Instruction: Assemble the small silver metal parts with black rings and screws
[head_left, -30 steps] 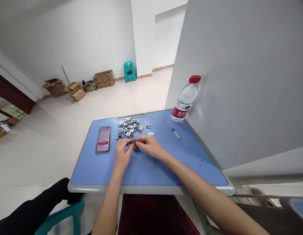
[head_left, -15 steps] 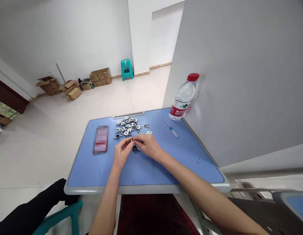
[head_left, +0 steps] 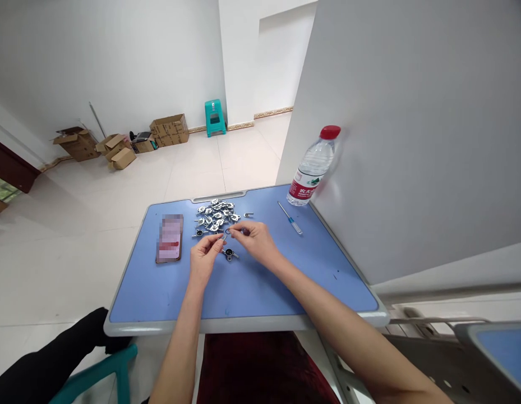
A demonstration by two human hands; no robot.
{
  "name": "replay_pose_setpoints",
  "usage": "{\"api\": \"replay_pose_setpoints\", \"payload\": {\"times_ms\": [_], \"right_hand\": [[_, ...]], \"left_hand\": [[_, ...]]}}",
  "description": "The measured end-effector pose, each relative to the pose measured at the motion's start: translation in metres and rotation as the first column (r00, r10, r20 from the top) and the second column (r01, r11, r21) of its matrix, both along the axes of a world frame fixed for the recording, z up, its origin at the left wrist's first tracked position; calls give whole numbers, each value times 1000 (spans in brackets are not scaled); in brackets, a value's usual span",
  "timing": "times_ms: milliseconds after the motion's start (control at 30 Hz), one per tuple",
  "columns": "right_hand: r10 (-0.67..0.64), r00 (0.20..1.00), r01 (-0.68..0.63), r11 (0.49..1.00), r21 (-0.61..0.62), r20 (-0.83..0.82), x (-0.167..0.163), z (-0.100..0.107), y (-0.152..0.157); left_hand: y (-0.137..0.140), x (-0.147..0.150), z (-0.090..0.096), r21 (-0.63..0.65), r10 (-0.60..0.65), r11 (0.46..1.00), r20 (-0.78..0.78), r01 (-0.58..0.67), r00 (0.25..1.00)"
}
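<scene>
My left hand (head_left: 204, 257) is closed, with a small silver metal pin (head_left: 224, 238) pinched between thumb and fingertips. Just to its right, my right hand (head_left: 252, 240) pinches a small dark ring (head_left: 227, 231). The two hands are close together but apart. Below the fingertips, on the blue table (head_left: 260, 292), lies a metal fitting with a round black centre (head_left: 229, 254). Beyond my hands is a pile of silver metal fittings (head_left: 218, 213). A small fork-shaped metal piece (head_left: 248, 215) rests to the right of that pile.
A phone (head_left: 170, 238) lies on the left of the table. On the right are a blue-handled screwdriver (head_left: 290, 218) and a water bottle (head_left: 314, 168) beside a grey partition (head_left: 411, 140). A person's dark-clothed leg (head_left: 54, 353) shows at lower left. Cardboard boxes (head_left: 170, 130) and a teal stool (head_left: 215, 118) stand by the wall.
My hands have drawn slightly apart, so the pin and the ring now show separately. The flat metal plate seen beyond my right hand is now hidden. The view has shifted a little.
</scene>
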State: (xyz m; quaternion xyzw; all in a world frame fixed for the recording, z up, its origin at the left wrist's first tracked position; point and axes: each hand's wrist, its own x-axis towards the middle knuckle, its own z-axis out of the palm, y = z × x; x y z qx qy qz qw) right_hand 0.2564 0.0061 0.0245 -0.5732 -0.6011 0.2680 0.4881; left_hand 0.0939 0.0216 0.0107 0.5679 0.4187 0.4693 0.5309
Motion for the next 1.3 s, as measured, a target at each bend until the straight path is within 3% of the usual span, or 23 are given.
{"api": "replay_pose_setpoints", "payload": {"times_ms": [67,167,367,600,733,833,967,1100,1233,1300], "right_hand": [[-58,998,59,998,-30,20,14,4,2],[-181,965,186,982,-10,192,40,14,-1],[69,840,98,956,-275,538,64,25,-15],[175,686,168,906,-388,706,59,28,-15],[225,660,138,902,-410,717,58,26,-15],[187,689,111,928,-356,701,58,25,-16],[129,796,-77,991,-113,591,44,24,-19],[224,812,-287,957,34,539,18,15,-21],[187,806,-287,953,96,561,10,5,-18],[113,827,-198,975,97,550,18,4,-13]], "left_hand": [[0,-1,0,-25,-2,1000,19,3,1000],[0,-2,0,-68,16,998,62,-11,998],[1,-5,0,-135,57,990,129,-40,990],[3,-5,-1,-190,63,981,158,-32,986],[2,-3,0,-268,-4,962,185,54,983],[0,-2,2,-299,-23,950,206,85,978],[-2,-1,6,-311,-53,944,198,114,979],[-5,0,6,-315,-110,937,147,152,983],[-4,1,4,-292,-127,945,93,149,987],[-3,0,3,-235,-96,967,38,102,995]]}}
